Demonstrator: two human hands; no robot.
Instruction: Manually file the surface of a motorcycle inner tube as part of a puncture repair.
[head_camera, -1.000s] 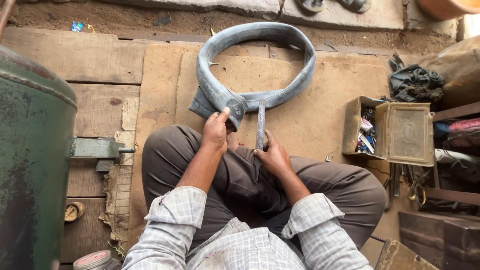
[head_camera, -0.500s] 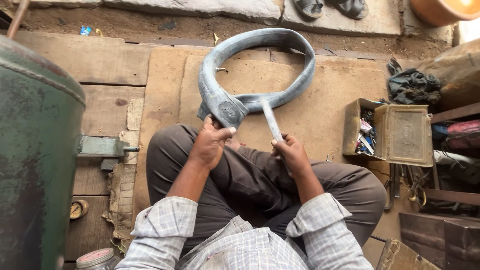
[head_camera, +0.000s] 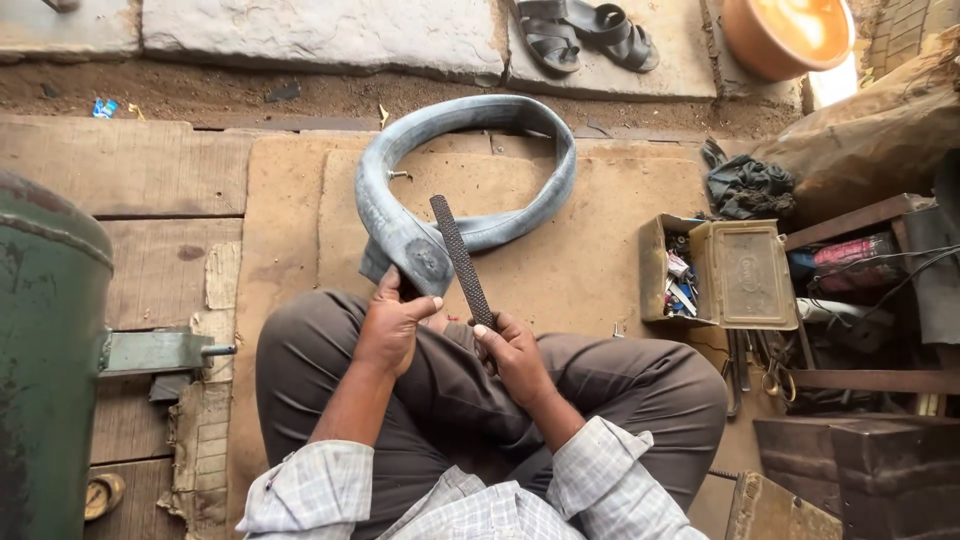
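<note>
A deflated grey rubber inner tube (head_camera: 480, 125) lies looped on a brown mat (head_camera: 600, 270) in front of my crossed legs. My left hand (head_camera: 393, 325) pins the folded near end of the tube against my knee. My right hand (head_camera: 515, 352) grips the handle end of a long dark rasp (head_camera: 460, 258), whose rough blade points up and away, its tip over the tube's near section. A darker round spot shows on the tube just above my left fingers.
A big green metal tank (head_camera: 45, 350) stands at the left. An open metal tool box (head_camera: 715, 272) with small parts sits at the right, beside scissors, a dark rag (head_camera: 745, 185) and shelves. Sandals (head_camera: 585, 30) and an orange basin (head_camera: 790, 30) lie beyond.
My right hand has swung the rasp from upright to leaning left, its tip now over the tube. The view has shifted lower; my left hand keeps its hold on the tube.
</note>
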